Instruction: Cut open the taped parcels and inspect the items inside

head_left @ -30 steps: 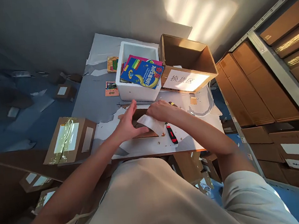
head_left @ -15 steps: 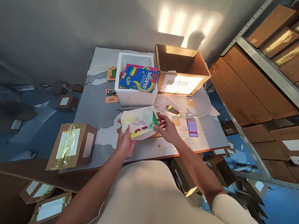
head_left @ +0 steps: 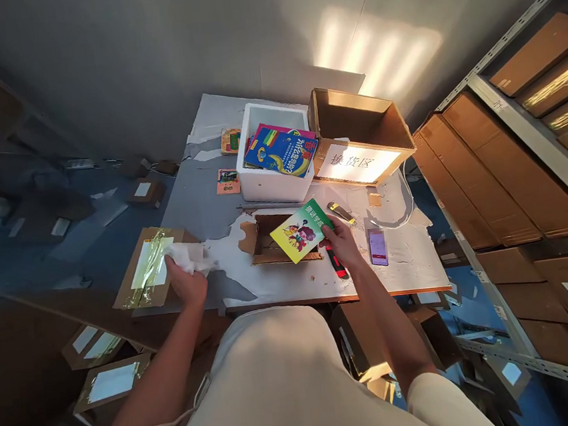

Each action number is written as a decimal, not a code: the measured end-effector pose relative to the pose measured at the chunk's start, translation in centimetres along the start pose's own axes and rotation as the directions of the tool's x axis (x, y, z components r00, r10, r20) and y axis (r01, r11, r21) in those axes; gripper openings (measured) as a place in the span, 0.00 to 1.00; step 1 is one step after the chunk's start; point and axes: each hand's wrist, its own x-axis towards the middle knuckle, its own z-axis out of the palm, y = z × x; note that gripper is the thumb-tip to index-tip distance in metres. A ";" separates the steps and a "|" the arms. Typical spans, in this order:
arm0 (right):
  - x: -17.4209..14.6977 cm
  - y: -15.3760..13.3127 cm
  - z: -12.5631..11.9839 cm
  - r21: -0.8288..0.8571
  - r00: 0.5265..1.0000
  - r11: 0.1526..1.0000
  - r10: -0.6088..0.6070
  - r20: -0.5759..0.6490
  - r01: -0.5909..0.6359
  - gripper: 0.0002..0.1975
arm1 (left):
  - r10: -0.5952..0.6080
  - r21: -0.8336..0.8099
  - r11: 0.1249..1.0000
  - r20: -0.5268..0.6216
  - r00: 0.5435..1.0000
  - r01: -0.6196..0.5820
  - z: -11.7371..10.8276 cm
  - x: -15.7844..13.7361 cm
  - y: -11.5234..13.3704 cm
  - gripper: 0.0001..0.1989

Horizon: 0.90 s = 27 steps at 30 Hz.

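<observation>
My right hand (head_left: pixel 340 240) grips a green and yellow book (head_left: pixel 302 230) by its right edge. The book's illustrated cover faces up, tilted above a small open cardboard box (head_left: pixel 262 250). Off to the left, my left hand (head_left: pixel 189 281) is closed round a crumpled white wrapper (head_left: pixel 187 254), in front of a taped carton (head_left: pixel 139 270). Just below my right hand lies a red and black box cutter (head_left: pixel 338 265). Beyond the book is a yellow and black box cutter (head_left: pixel 341 212).
A white foam box (head_left: pixel 276 185) holding several books stands behind, beside a large open cardboard box (head_left: pixel 394 155) with a handwritten label. A phone (head_left: pixel 378 247) lies at right on the table (head_left: pixel 410 274). Shelving with cartons (head_left: pixel 490 166) rises at right.
The white wrapper has come off the book. My left hand has carried it left, while my right hand keeps the book. The small cardboard box and red box cutter are now uncovered.
</observation>
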 end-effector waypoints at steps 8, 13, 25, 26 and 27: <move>2.0 -1.2 1.1 -0.143 0.985 0.989 0.067 0.157 -0.044 0.26 | 0.180 -0.291 0.950 0.213 0.960 -0.113 1.4 -5.4 6.9 0.46; 2.2 -1.7 1.6 -0.145 0.967 0.988 0.086 0.240 -0.052 0.28 | 0.091 -0.566 0.738 0.624 0.776 0.368 2.3 -6.3 9.8 0.32; 4.4 -3.8 2.3 -0.122 0.909 0.990 -0.009 0.416 0.066 0.18 | 0.079 -0.444 0.513 0.877 0.474 0.735 2.4 -6.7 11.7 0.18; 4.7 -3.9 2.1 -0.131 0.917 0.991 0.015 0.398 0.041 0.17 | 0.085 -0.468 0.521 0.861 0.502 0.714 2.4 -6.5 11.9 0.19; 5.0 -3.9 2.0 -0.140 0.929 0.990 0.036 0.369 0.018 0.16 | 0.093 -0.500 0.516 0.840 0.534 0.696 2.3 -6.3 12.0 0.21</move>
